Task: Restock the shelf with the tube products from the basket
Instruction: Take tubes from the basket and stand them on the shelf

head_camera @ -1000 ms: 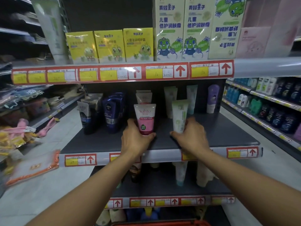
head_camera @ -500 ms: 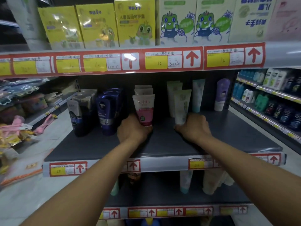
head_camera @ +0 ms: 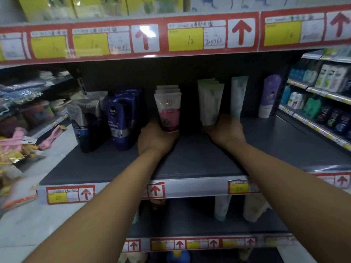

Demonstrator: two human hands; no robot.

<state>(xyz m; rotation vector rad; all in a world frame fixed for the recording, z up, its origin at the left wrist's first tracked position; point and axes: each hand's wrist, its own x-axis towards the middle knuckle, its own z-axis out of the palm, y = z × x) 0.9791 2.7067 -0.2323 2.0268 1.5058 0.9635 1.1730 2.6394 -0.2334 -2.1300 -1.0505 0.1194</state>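
1. Left hand (head_camera: 156, 138) first: we wrap it around the bottom of the pink and white tube (head_camera: 168, 112), which stands straight up on its cap on the dark shelf (head_camera: 199, 160).
2. Our right hand (head_camera: 226, 132) is closed on the bottom of the pale green tube (head_camera: 211, 105), which also stands up on the shelf.
3. We see more tubes of the same kind lined up right behind each one, touching it.
4. A gap of bare shelf lies between our two hands.
5. Just right of the pale green tube stands a teal and white tube (head_camera: 238, 95), close to our right hand.
6. Farther right, near the shelf's back corner, stands a purple bottle (head_camera: 269, 95), well apart from our hands.
7. To the left of the pink tube stand dark blue tubes (head_camera: 118, 118), and beside those, grey and black tubes (head_camera: 86, 120).
8. Above us runs a strip of red and yellow price tags (head_camera: 190, 37) with red arrows.
9. We cannot see the basket.
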